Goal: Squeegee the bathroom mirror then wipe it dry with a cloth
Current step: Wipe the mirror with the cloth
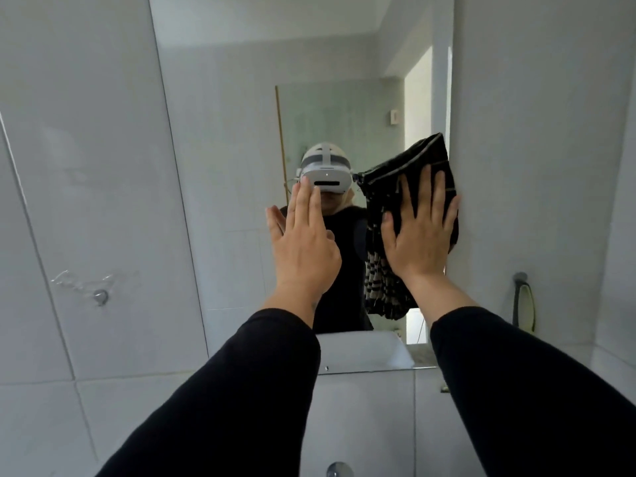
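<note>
White tiled wall [86,201] | mirror [241,132] | right hand [421,232] spread flat on dark cloth [385,284] | left hand [303,242] spread

Wall mirror [241,139], dark striped cloth [385,270] pressed flat near its right edge

Walls: large glossy white tiles [79,187] with thin grey grout lines, on the left and on the right [537,166]. Left wall — one small round metal fitting [101,297] with a smear of clear residue beside it. Right wall — a round metal hook [520,277] low down, with a dark looped item hanging from it; cannot tell what it is. Bottom centre, edge of a round chrome fitting [339,469] on the tiles. Light: soft, even, daylight-like; faint sheen on the tiles, no hard shadows.
</note>
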A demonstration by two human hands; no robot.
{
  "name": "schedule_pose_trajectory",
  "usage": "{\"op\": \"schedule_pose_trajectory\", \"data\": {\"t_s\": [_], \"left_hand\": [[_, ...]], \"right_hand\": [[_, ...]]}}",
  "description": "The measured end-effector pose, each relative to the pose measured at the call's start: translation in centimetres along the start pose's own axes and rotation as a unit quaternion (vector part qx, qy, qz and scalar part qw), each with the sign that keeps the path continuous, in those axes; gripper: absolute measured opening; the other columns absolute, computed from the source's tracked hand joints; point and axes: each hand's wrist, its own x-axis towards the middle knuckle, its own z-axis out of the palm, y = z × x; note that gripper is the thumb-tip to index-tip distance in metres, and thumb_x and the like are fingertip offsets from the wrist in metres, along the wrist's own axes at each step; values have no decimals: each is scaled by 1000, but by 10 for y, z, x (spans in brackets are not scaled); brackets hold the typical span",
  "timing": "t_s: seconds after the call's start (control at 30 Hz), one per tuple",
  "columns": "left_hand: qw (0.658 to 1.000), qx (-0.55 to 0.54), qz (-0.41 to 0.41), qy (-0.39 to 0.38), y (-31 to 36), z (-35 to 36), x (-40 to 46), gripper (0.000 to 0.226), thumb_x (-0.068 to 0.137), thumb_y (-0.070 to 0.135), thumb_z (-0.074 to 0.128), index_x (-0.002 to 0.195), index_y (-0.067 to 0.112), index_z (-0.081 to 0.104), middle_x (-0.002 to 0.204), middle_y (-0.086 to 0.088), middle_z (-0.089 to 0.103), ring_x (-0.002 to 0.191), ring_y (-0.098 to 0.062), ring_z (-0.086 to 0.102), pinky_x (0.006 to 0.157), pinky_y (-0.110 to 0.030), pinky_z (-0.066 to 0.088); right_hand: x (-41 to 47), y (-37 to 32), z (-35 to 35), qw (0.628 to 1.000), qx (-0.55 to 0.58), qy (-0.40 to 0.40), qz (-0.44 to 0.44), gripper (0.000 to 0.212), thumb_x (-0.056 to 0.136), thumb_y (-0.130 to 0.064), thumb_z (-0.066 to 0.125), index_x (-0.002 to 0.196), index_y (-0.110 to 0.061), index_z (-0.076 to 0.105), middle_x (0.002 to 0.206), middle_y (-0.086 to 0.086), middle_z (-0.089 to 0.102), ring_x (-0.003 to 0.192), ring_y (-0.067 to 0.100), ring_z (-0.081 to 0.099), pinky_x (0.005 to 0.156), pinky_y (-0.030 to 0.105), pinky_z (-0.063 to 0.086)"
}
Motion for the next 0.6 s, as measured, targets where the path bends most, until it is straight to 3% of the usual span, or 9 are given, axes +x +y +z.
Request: {"op": "schedule_pose_trajectory", "data": {"t_s": [0.2,0.6], "left_hand": [[999,12,-37,-24,-36,-11,-14,72,94,24,38,154,15,-1,162,2,-13,148,-13,-13,119,-50,-7],[994,41,-99,-38,-125,-25,-46,78,91,21,43,153,12,-3,161,3,-14,149,-13,-8,119,-50,-4]], "right_hand": [[-18,-32,5,1000,9,-11,-13,61,96,-42,31,153,-20,23,160,12,13,148,32,7,117,56,7],[-29,-145,15,983,7,-25,-182,61,95,-44,38,152,-23,26,161,9,15,148,29,9,116,52,1]]}}
